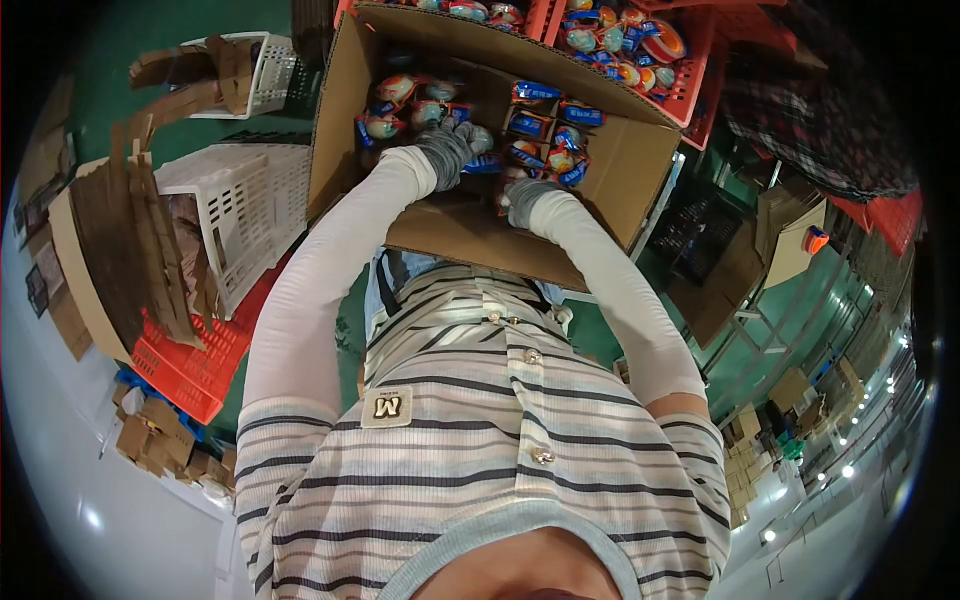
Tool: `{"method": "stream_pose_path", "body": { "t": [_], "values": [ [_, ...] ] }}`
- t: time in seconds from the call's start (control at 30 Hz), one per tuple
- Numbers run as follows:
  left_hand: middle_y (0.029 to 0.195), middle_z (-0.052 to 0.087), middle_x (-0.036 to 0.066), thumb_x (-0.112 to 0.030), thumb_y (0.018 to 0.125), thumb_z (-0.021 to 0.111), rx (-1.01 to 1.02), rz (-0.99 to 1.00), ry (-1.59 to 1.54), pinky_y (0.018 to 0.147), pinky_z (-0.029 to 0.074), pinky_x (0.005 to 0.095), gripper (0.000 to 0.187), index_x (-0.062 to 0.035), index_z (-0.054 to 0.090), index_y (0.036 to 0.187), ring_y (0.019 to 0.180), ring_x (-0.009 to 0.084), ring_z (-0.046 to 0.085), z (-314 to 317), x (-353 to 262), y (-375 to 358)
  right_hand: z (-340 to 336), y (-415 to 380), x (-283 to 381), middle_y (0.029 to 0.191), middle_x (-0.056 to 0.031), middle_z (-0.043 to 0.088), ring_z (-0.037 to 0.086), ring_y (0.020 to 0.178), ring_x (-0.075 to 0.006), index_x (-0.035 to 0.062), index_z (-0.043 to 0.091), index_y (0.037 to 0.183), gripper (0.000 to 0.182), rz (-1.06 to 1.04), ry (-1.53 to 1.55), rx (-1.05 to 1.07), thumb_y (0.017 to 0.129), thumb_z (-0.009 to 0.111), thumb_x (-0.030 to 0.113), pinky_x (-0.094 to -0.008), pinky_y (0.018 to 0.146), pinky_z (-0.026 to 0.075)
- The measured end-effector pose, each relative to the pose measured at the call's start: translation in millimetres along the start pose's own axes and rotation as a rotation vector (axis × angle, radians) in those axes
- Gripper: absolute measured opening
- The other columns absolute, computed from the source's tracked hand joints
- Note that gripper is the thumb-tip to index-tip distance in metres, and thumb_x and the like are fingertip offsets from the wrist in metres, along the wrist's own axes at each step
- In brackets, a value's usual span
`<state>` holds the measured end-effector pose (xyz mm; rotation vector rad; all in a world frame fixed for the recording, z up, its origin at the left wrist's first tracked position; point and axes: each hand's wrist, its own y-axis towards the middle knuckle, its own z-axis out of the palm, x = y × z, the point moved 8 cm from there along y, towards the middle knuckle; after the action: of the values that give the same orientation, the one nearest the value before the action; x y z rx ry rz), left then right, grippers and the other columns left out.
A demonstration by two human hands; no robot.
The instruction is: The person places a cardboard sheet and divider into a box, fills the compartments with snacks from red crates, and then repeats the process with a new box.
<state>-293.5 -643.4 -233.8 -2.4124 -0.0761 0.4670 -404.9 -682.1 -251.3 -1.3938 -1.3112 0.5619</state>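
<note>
An open cardboard box (450, 222) holds several wrapped packages in blue, red and white, some in rows. My left hand (448, 152), in a grey glove, reaches inside with its fingers curled over a pale round package (480, 139). Close to the box's near side is my right hand (530, 200), also gloved in grey. Its fingers are bent around a small reddish package (509, 182), partly hidden by the glove. Blue packages (528, 124) lie on the right side of the box, and round wrapped ones (396, 88) on the left.
Red crates (700, 65) with more wrapped packages stand behind the box. To the left are white crates (245, 205), flattened cardboard (120, 240) and a red crate (190, 370). A dark crate (690, 235) and metal frames are at the right.
</note>
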Motion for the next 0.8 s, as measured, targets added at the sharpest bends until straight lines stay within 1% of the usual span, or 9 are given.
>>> {"method": "stream_pose_path", "body": {
  "t": [0.17, 0.33, 0.37, 0.47, 0.53, 0.57, 0.63, 0.7, 0.8],
  "values": [
    [0.134, 0.035, 0.016, -0.03, 0.073, 0.062, 0.112, 0.01, 0.086, 0.098, 0.03, 0.0481, 0.061, -0.0112, 0.042, 0.127, 0.122, 0.0365, 0.035, 4.7, -10.6, -4.1, 19.0, 37.6, -2.6, 0.12, -0.0077, 0.054, 0.053, 0.105, -0.0301, 0.0141, 0.055, 0.116, 0.042, 0.005, -0.042, 0.034, 0.074, 0.06, 0.018, -0.0364, 0.088, 0.043],
    [0.134, 0.035, 0.017, -0.026, 0.072, 0.062, 0.001, -0.001, 0.087, 0.095, 0.034, 0.0447, 0.062, -0.011, 0.04, 0.128, 0.119, 0.0354, 0.038, 12.7, -5.9, 6.5, 7.2, 7.4, 11.4, 0.128, -0.0171, 0.044, 0.049, 0.111, -0.0316, 0.0111, 0.029, 0.135, 0.066, -0.022, -0.011, 0.075, 0.076, 0.057, 0.019, -0.0386, 0.092, 0.04],
    [0.133, 0.034, 0.017, -0.024, 0.072, 0.061, -0.077, 0.011, 0.071, 0.096, 0.033, 0.0444, 0.063, -0.0114, 0.039, 0.13, 0.119, 0.0345, 0.037, 11.5, -6.7, 7.2, 4.7, 5.1, 14.9, 0.118, -0.0217, 0.051, 0.052, 0.105, -0.0354, 0.0077, 0.028, 0.135, 0.068, -0.137, 0.105, -0.058, 0.076, 0.058, 0.023, -0.0395, 0.09, 0.041],
    [0.134, 0.033, 0.016, -0.018, 0.072, 0.06, -0.209, 0.081, 0.012, 0.098, 0.032, 0.0447, 0.066, -0.0137, 0.035, 0.133, 0.121, 0.0317, 0.035, 17.6, 2.2, 10.5, -2.0, -7.5, 12.9, 0.116, -0.0212, 0.052, 0.052, 0.103, -0.0365, 0.0074, 0.03, 0.133, 0.064, -0.058, 0.21, -0.102, 0.077, 0.057, 0.024, -0.0393, 0.089, 0.041],
    [0.131, 0.036, 0.014, -0.013, 0.074, 0.055, -0.321, 0.121, -0.073, 0.097, 0.034, 0.0443, 0.056, -0.0136, 0.042, 0.127, 0.121, 0.0302, 0.036, 11.2, 7.9, 15.0, 10.6, 6.7, 1.5, 0.114, -0.0218, 0.053, 0.052, 0.103, -0.0362, 0.0069, 0.038, 0.13, 0.058, -0.06, 0.225, -0.151, 0.077, 0.057, 0.023, -0.0393, 0.088, 0.041],
    [0.131, 0.036, 0.014, -0.013, 0.074, 0.055, -0.321, 0.124, -0.071, 0.097, 0.034, 0.0443, 0.056, -0.0136, 0.042, 0.127, 0.121, 0.0302, 0.036, -5.4, 3.9, 14.3, 36.0, 32.2, -16.4, 0.112, -0.0211, 0.054, 0.053, 0.102, -0.0351, 0.007, 0.042, 0.127, 0.054, -0.022, 0.462, -0.138, 0.078, 0.056, 0.025, -0.0392, 0.088, 0.042],
    [0.124, 0.044, 0.011, -0.011, 0.076, 0.051, -0.01, -0.01, 0.012, 0.089, 0.04, 0.043, 0.038, -0.0135, 0.053, 0.114, 0.117, 0.0287, 0.041, -27.9, -0.9, 17.9, 36.4, 34.9, -21.6, 0.111, -0.0204, 0.056, 0.054, 0.101, -0.034, 0.0072, 0.046, 0.124, 0.05, 0.019, 0.702, -0.125, 0.079, 0.055, 0.026, -0.0391, 0.088, 0.042],
    [0.119, 0.049, 0.01, -0.012, 0.077, 0.05, -0.041, 0.014, 0.139, 0.083, 0.042, 0.0419, 0.031, -0.0133, 0.057, 0.107, 0.113, 0.0276, 0.044, -26.3, -5.5, 34.3, -1.4, -3.9, 8.0, 0.105, -0.0167, 0.06, 0.057, 0.098, -0.0294, 0.0076, 0.054, 0.117, 0.045, -0.014, -0.024, 0.01, 0.081, 0.054, 0.034, -0.0382, 0.086, 0.044],
    [0.102, 0.06, 0.01, -0.012, 0.077, 0.051, -0.174, 0.069, 0.365, 0.07, 0.045, 0.0402, 0.021, -0.0105, 0.063, 0.094, 0.097, 0.0261, 0.055, -21.2, -14.2, 53.1, 0.5, 7.6, 18.6, 0.106, -0.016, 0.06, 0.058, 0.098, -0.029, 0.0078, 0.054, 0.115, 0.043, -0.014, -0.018, 0.045, 0.081, 0.053, 0.035, -0.0382, 0.086, 0.044]
  ]
}}
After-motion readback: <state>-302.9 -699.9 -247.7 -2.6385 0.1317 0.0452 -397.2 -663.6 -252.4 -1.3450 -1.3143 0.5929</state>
